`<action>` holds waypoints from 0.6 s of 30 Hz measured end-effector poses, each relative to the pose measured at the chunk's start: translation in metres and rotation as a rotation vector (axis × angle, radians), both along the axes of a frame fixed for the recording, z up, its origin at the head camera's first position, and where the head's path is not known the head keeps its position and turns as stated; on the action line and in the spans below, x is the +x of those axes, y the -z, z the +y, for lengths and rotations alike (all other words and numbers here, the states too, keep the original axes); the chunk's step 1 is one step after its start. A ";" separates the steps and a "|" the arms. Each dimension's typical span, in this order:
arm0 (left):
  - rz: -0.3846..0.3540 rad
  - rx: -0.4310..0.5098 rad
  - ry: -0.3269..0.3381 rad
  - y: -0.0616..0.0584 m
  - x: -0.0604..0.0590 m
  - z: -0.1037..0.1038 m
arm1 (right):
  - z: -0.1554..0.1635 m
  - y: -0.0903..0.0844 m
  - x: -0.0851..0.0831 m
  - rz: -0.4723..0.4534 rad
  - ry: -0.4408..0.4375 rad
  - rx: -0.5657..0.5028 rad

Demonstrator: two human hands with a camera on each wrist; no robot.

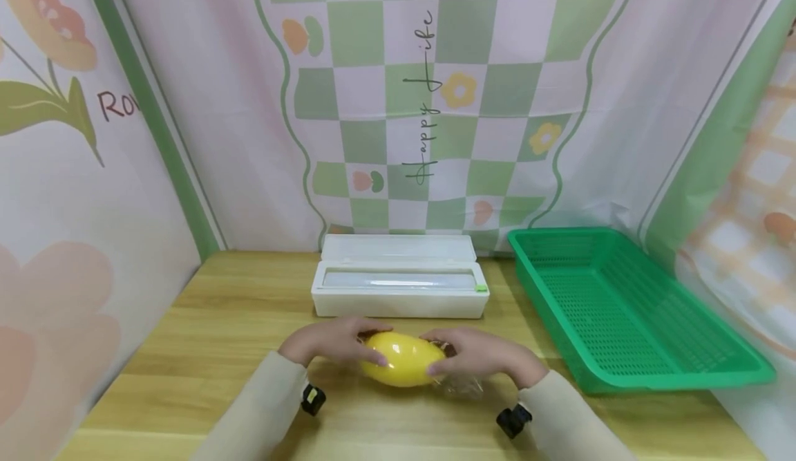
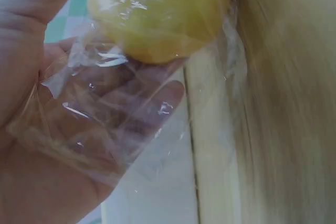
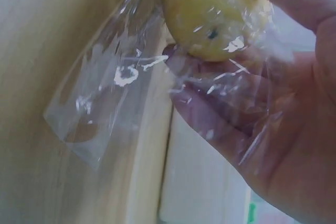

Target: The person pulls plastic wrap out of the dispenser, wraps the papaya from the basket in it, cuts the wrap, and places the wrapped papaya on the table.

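Observation:
A yellow oval fruit [image 1: 401, 359], shiny with clear cling film, is between my two hands in the middle of the head view. My left hand [image 1: 338, 342] grips its left end, the thumb on the near side and the fingers mostly hidden behind. At the other end my right hand [image 1: 475, 354] holds it the same way. Loose cling film [image 2: 121, 108] hangs off the fruit across my left palm in the left wrist view. More slack cling film [image 3: 115, 87] spreads from the right end and over the right fingers in the right wrist view.
Behind the hands stands a white cling film box [image 1: 398, 305], lid up, with a roll [image 1: 398, 280] inside and a small green piece [image 1: 481, 288] at its right edge. A green perforated basket [image 1: 560, 323] sits at the right of the wooden table [image 1: 186, 350].

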State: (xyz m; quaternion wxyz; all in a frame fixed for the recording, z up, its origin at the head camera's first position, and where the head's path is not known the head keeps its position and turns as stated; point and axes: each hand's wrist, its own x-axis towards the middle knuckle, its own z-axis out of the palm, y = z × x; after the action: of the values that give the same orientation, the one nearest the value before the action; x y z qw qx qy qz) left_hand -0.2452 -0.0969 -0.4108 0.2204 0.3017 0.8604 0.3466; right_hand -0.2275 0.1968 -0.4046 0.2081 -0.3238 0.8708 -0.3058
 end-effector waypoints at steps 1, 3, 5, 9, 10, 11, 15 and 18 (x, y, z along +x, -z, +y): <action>-0.019 0.012 -0.002 0.001 -0.002 -0.001 | 0.001 0.002 -0.003 -0.020 0.005 -0.009; -0.036 0.028 -0.008 0.002 -0.005 -0.002 | 0.004 0.005 -0.008 -0.056 0.021 -0.019; -0.042 0.038 -0.015 0.004 -0.008 -0.003 | 0.005 0.008 -0.012 -0.092 0.036 -0.031; -0.028 0.055 -0.032 0.007 -0.009 -0.005 | 0.006 0.009 -0.016 -0.138 0.059 -0.035; -0.020 0.062 -0.038 0.008 -0.009 -0.006 | 0.006 0.008 -0.016 -0.141 0.061 -0.037; -0.007 0.069 -0.042 0.007 -0.008 -0.006 | 0.005 0.008 -0.016 -0.141 0.063 -0.039; 0.169 0.077 -0.039 0.003 -0.002 -0.006 | 0.006 0.008 -0.014 -0.158 0.075 -0.060; 0.401 0.085 -0.013 -0.003 0.004 -0.003 | 0.005 0.009 -0.012 -0.161 0.068 -0.070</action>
State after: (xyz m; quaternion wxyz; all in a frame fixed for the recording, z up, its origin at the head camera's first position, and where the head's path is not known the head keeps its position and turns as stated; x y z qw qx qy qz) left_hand -0.2416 -0.1004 -0.4081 0.0297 0.3680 0.8735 0.3172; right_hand -0.2393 0.2021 -0.4139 0.2555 -0.2753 0.8506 -0.3681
